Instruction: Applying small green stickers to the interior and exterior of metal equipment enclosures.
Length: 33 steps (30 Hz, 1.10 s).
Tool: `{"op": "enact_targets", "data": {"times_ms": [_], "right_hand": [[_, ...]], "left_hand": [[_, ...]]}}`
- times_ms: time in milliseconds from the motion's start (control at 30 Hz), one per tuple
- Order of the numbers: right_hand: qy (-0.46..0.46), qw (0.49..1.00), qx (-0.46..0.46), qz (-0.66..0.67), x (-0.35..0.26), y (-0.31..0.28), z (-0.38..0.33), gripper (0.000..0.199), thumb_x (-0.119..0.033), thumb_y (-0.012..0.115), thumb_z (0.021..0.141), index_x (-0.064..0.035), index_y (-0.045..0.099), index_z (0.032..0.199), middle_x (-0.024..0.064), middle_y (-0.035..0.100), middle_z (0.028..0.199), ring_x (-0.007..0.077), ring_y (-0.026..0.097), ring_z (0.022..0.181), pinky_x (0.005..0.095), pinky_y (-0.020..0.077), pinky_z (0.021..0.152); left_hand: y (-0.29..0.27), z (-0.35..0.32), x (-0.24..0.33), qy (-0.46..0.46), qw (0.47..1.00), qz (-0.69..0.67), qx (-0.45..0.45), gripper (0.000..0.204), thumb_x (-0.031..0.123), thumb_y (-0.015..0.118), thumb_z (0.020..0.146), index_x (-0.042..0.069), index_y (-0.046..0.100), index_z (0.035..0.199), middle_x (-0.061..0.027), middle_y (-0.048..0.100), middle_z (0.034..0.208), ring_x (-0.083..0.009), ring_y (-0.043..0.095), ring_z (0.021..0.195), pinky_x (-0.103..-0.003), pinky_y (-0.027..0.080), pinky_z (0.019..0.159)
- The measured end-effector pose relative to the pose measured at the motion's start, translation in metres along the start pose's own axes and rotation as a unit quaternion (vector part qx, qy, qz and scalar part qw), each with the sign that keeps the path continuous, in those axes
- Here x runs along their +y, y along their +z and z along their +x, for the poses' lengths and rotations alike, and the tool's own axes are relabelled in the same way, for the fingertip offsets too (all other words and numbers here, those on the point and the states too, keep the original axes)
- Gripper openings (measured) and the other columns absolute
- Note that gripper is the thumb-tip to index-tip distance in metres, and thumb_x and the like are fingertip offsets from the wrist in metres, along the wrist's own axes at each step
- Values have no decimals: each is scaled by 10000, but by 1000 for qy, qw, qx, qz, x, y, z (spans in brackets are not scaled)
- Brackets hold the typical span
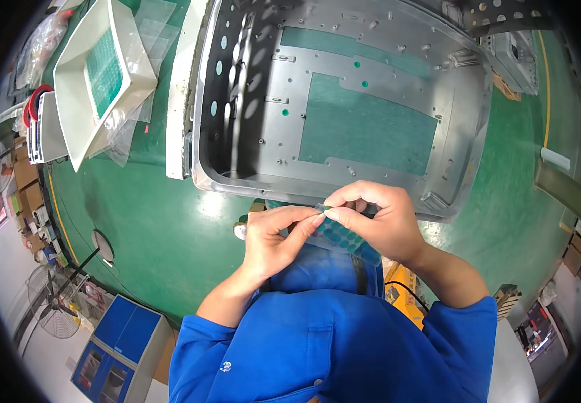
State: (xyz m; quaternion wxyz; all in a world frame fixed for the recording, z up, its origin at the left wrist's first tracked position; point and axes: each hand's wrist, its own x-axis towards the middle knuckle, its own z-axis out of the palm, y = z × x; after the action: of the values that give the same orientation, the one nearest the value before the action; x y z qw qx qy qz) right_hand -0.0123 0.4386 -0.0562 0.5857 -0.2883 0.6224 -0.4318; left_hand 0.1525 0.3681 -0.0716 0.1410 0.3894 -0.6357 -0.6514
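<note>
Dotted teal sheet (346,240) pinched by left hand (269,238) and right hand (392,221), apparently near one corner

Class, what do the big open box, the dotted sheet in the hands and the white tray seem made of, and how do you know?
Open box: apparently metal, with a dull grey sheen and round holes through its wall. Dotted sheet: probably thin, glossy plastic film, since its edge looks see-through. White tray: likely plastic, from its smooth, even walls, though painted metal is possible.

shirt (257,342): blue | sleeves (465,336): short | pocket (318,356): chest | emblem (226,367): small, white
</note>
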Motion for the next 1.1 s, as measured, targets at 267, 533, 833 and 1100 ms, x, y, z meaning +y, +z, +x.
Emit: {"op": "enact_targets", "data": {"times_ms": [267, 533, 833, 1100], "right_hand": [[-296, 907, 73, -290, 12, 2, 7, 88, 33, 611, 714, -25, 570, 766, 97, 619, 796, 192, 592, 694, 271, 451, 618], [-54, 980, -33, -186, 52, -67, 63, 36, -24, 566, 754, -4, 538, 766, 51, 578, 756, 101, 524, 675, 247, 431, 645], [-51, 902, -90, -419, 122, -69, 81, 42, -71, 590, 693, -95, 567, 719, 52, 520, 815, 249, 504, 830, 350, 427, 698], [-45, 885, -95, -454, 117, -65, 78, 45, -68, 587, 710, -89, 559, 739, 53, 496, 811, 249, 487, 823, 355, 407, 691]], "left_hand": [[3, 5, -2, -18, 1000, 16, 17, 57, 17, 644, 752, -25, 643, 790, -50, 618, 642, -74, 547, 550, -189, 407, 491], [-6, -12, -19, -62, 997, 16, 47, 43, 16, 637, 754, -21, 641, 775, -41, 610, 627, -62, 529, 547, -190, 408, 494], [-8, -30, -33, -106, 992, 4, 64, 64, 25, 642, 753, -29, 640, 789, -67, 626, 667, -87, 548, 579, -200, 428, 544], [-6, -32, -34, -121, 991, -7, 57, 68, 27, 644, 753, -28, 641, 792, -72, 633, 686, -94, 562, 599, -202, 438, 562]]}}
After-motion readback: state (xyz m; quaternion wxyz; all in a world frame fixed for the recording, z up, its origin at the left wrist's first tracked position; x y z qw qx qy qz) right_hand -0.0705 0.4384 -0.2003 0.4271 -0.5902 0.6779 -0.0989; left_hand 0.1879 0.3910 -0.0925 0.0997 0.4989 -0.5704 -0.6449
